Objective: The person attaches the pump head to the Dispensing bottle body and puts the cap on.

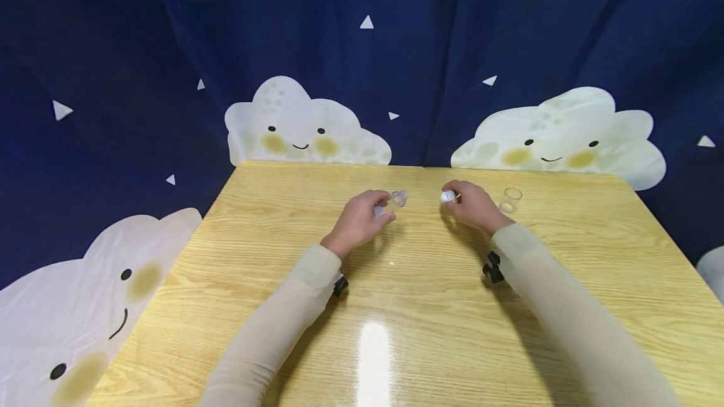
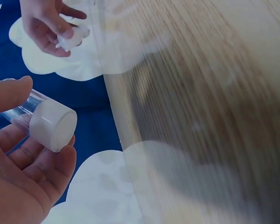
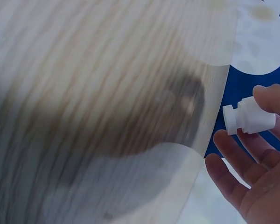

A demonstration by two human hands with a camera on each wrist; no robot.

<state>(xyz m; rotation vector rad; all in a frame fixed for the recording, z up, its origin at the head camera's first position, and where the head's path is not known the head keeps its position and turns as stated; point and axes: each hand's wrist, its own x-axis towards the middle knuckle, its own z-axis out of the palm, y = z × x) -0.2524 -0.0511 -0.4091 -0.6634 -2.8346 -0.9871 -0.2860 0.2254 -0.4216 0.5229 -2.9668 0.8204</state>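
Note:
My left hand [image 1: 362, 222] holds a small clear plastic tube [image 2: 23, 108] between thumb and fingers. Its white end piece [image 2: 53, 125] faces the palm side, and its clear end [image 1: 400, 198] sticks out toward the right in the head view. On the other side, my right hand [image 1: 474, 207] pinches a small white stepped plastic cap [image 3: 249, 115] by its wider part, the narrower collar pointing out past the fingertips. The two hands are raised over the far part of the table, apart from each other, with the tube and the cap separate.
A clear open cylinder [image 1: 511, 200] stands just right of my right hand, near the wrist. The wooden table [image 1: 424, 306] ends at its back edge against a dark blue curtain [image 1: 418, 49] printed with clouds.

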